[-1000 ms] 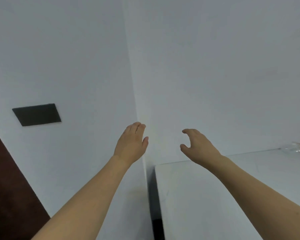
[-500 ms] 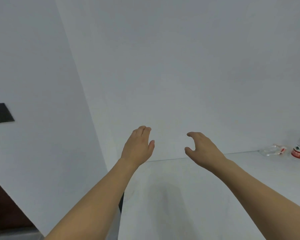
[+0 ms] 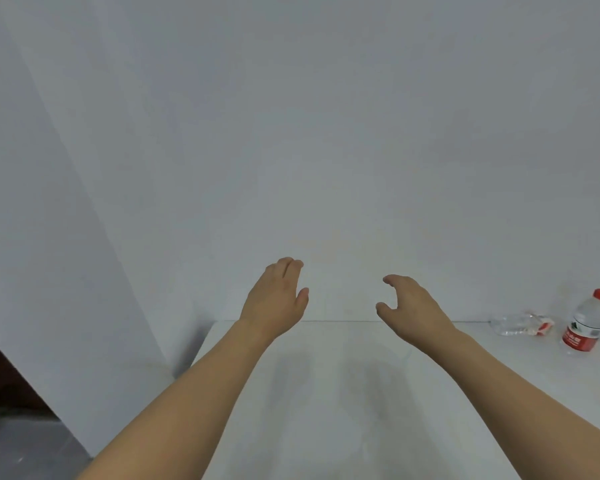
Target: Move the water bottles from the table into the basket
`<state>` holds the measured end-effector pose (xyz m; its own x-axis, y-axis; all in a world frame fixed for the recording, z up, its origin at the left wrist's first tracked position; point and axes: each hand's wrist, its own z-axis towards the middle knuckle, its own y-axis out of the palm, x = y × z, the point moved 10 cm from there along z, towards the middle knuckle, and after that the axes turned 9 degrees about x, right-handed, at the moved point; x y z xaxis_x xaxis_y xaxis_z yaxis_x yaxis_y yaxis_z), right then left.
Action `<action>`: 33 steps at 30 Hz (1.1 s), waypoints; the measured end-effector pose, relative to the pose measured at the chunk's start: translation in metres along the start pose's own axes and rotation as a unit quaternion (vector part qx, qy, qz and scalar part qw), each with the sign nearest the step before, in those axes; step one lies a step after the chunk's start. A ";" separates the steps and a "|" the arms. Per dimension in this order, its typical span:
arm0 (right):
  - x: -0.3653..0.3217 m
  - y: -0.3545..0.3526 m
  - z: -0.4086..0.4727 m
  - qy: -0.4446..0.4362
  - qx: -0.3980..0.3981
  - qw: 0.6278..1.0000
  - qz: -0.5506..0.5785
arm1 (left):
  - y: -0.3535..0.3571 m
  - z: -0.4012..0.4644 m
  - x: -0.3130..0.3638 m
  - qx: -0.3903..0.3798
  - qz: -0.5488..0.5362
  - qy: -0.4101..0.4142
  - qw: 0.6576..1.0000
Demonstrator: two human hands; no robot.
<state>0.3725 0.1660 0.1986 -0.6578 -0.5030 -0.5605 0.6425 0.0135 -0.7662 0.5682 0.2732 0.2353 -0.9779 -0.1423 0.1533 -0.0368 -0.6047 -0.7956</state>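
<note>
We hold both hands out over the counter point(image 3: 326, 393), the left hand point(image 3: 274, 303) flat and relaxed, the right hand point(image 3: 413, 306) loosely cupped, both empty. We judge this the approach: next, reach right for the upright bottle point(image 3: 584, 325) beside the crushed bottle point(image 3: 518, 325); no basket shows.

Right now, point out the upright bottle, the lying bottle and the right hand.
upright bottle point(image 3: 582, 332), head view, on its red label.
lying bottle point(image 3: 515, 324), head view, on its clear body.
right hand point(image 3: 413, 308), head view, on its back.
</note>
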 end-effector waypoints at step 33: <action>0.428 -0.170 0.131 0.064 0.062 0.995 0.047 | 0.255 0.103 0.305 -0.102 -0.043 -0.130 0.985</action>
<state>0.0335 -0.1647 0.1298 -0.6324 -0.3908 -0.6688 0.7415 -0.0554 -0.6687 0.2822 -0.0053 0.1401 -0.8845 -0.3092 0.3494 -0.1842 -0.4567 -0.8703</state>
